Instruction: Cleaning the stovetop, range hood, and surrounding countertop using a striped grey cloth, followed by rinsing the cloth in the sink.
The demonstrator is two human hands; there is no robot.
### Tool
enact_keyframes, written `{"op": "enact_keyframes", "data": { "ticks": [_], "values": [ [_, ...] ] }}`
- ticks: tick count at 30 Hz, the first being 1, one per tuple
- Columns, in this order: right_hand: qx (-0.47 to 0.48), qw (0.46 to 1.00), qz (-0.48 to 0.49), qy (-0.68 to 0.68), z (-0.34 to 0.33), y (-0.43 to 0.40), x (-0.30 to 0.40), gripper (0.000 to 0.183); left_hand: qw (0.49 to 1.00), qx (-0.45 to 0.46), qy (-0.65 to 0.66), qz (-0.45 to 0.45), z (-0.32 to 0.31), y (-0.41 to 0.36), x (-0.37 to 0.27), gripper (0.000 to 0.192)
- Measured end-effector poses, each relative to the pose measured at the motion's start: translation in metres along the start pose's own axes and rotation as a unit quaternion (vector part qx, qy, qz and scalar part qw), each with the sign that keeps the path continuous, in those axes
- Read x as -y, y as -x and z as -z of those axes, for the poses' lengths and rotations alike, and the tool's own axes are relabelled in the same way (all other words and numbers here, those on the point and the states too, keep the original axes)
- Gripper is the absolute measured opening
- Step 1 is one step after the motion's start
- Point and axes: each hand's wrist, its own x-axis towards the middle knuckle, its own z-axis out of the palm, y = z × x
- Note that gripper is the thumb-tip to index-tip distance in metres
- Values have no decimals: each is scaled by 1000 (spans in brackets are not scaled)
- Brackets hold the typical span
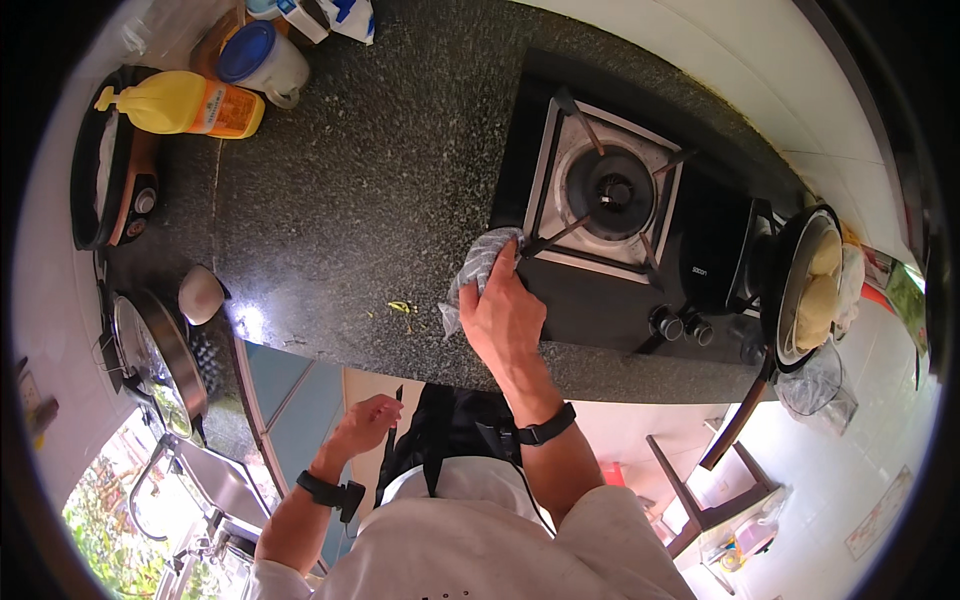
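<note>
My right hand (504,319) presses a bunched grey striped cloth (484,264) against the dark speckled stone countertop (360,187). The cloth lies at the left edge of the black gas stove (592,307), close to a pan support leg of the burner (615,191). Small yellow-green scraps (401,306) lie on the stone left of the cloth. Lower left, my left hand (367,425) hangs before my body, off the counter's front edge. Its fingers are curled, and a dark strap shows beside them; whether they touch it is unclear.
A wok (772,300) holding pale round lumps sits at the right, its handle jutting past the front edge. Upper left are a yellow pump bottle (187,105), a blue-lidded container (262,64) and an electric pan (127,172). A lidded pan (161,360) and sink (217,480) lie left.
</note>
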Motion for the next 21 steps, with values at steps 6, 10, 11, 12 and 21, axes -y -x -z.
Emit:
{"op": "enact_keyframes", "data": {
  "ticks": [6, 10, 11, 12, 21],
  "values": [
    [-61, 995, 65, 42, 33, -3, 12, 74, 998, -3, -3, -65, -1, 5, 0, 24],
    [-69, 991, 76, 82, 52, -16, 16, 61, 995, -29, 24, -88, 1, 11, -4, 23],
    [-79, 988, 94, 97, 53, -20, 14, 57, 995, -34, 41, -87, 1, 13, -4, 23],
    [-91, 987, 97, 85, 55, -22, 16, 43, 994, -38, 46, -91, 1, 14, -2, 23],
    [-87, 907, 245, 331, 54, -45, -5, 15, 995, -40, 50, -74, -4, 24, 22, 29]
  ]
}}
